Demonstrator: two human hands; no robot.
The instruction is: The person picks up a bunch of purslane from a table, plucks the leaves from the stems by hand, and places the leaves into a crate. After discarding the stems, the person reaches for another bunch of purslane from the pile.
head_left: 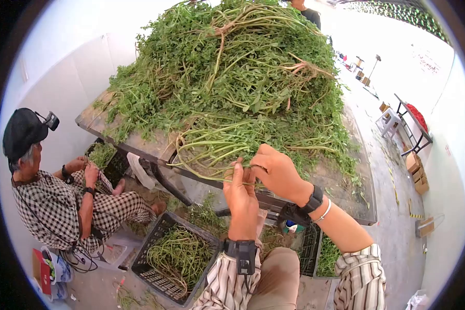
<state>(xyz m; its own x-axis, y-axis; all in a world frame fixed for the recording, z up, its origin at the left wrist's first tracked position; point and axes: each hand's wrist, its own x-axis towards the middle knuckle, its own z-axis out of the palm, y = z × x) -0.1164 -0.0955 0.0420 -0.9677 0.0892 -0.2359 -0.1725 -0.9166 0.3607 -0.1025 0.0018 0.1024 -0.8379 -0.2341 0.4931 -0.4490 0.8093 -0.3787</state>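
Note:
My left hand (240, 201) is raised at the table's near edge, its thumb and fingers pinched on a long green stem (201, 175). This thin stem curves out to the left of my fingers. Right beside it, my right hand (278, 173) is closed with bent fingers, pinching the stem close to my left fingertips. The exact grip is partly hidden by the fingers. Just beyond both hands lies a loose bunch of leafy stems (217, 144), at the front of a large heap of leafy greens (243, 88).
The heap covers much of the table (155, 147). Below stand a black crate (139, 258) of bare stems and another dark crate (309, 253) with greens. A person (51, 196) in checked clothes sits at the left, hands together near a further crate of greens. A stool (390, 121) stands far right.

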